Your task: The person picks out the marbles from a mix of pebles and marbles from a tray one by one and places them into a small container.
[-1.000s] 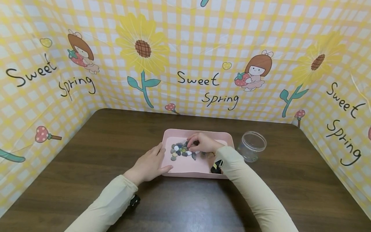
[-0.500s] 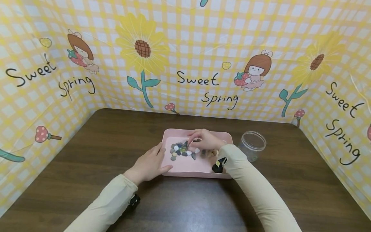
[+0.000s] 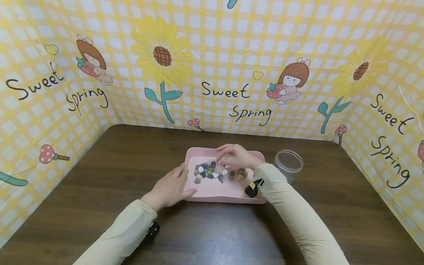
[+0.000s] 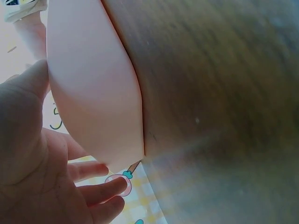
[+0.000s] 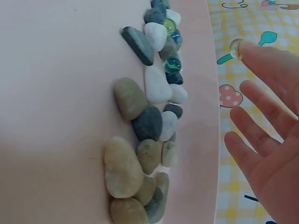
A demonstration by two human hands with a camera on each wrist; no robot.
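My left hand (image 3: 168, 187) rests at the left end of a pink tray (image 3: 215, 190), fingers loosely extended along its outer wall and thumb over the rim. In the left wrist view the fingers (image 4: 102, 190) spread beside the tray wall. My right hand (image 3: 239, 156) is above the far side of the tray. At its fingertips it pinches a small clear glass marble (image 5: 237, 49), plain in the right wrist view, where the thumb is hidden. Below lie several smooth pebbles (image 5: 130, 99) in grey, white and tan, with coloured glass marbles (image 5: 172, 65) among them.
A clear round jar (image 3: 289, 163) stands right of the tray, partly behind the right sleeve (image 3: 281, 187). Both stand on a dark wooden table (image 3: 132, 154). Yellow checked cloth (image 3: 225, 55) hangs around the back and sides.
My right hand has drawn back from the pebbles, a little up and to the right, so more tan pebbles show. The left hand and the tray stay put.
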